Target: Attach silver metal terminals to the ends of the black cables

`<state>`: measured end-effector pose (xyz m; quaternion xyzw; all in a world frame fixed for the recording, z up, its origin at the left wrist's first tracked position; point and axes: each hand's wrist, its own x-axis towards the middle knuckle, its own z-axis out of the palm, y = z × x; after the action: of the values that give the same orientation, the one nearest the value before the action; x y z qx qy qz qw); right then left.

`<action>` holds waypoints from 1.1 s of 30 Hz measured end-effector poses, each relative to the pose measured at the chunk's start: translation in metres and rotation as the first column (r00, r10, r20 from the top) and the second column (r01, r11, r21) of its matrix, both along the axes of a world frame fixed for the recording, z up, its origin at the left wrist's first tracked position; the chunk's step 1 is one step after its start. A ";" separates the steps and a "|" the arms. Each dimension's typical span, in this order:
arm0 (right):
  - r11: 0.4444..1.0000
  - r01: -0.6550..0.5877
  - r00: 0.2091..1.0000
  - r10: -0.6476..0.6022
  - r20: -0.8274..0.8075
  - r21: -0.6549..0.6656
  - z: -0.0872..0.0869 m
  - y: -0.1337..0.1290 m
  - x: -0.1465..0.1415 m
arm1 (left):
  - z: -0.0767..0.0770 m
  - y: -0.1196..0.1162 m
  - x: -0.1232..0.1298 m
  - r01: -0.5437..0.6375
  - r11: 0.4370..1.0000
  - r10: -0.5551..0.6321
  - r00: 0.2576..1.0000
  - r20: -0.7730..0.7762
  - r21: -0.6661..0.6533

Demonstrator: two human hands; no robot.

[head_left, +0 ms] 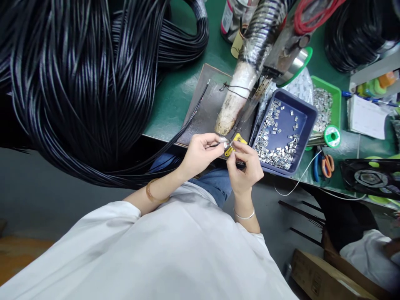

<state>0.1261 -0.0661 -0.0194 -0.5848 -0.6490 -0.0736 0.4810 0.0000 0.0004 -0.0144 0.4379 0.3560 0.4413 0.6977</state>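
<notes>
My left hand [203, 152] is closed, thumb and fingers pinching the end of a thin black cable near the table's front edge. Close beside it on the right, my right hand [245, 164] has its thumb and fingers pressed together at the cable's tip; what they grip is too small to make out. A yellow object [237, 139] lies just behind the fingertips. Right of my hands is a blue tray [286, 125] with many small silvery metal pieces. Another black cable [195, 110] rests on a dark board [208, 87].
Black cable bundles [84, 83] cover the left. A flexible duct [239, 87] slants down above my hands. A green tray [336, 100], solder spool [331, 136], orange-handled tool [327, 166] and fan [371, 179] are at right. Another person [362, 250] sits lower right.
</notes>
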 end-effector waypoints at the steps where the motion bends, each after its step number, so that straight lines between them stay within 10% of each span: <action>1: 1.000 0.004 1.000 -0.004 0.000 -0.001 0.001 0.001 0.000 | 0.001 0.000 0.000 0.001 1.000 -0.001 1.000 -0.009 0.005; 33: 0.999 -0.029 0.998 0.027 -0.054 -0.043 0.007 -0.003 -0.001 | 0.005 0.002 -0.007 0.053 0.991 -0.037 0.992 -0.121 0.125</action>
<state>0.1249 -0.0686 -0.0122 -0.5877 -0.6455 -0.0371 0.4864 -0.0074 0.0028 -0.0089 0.5150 0.3575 0.4207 0.6557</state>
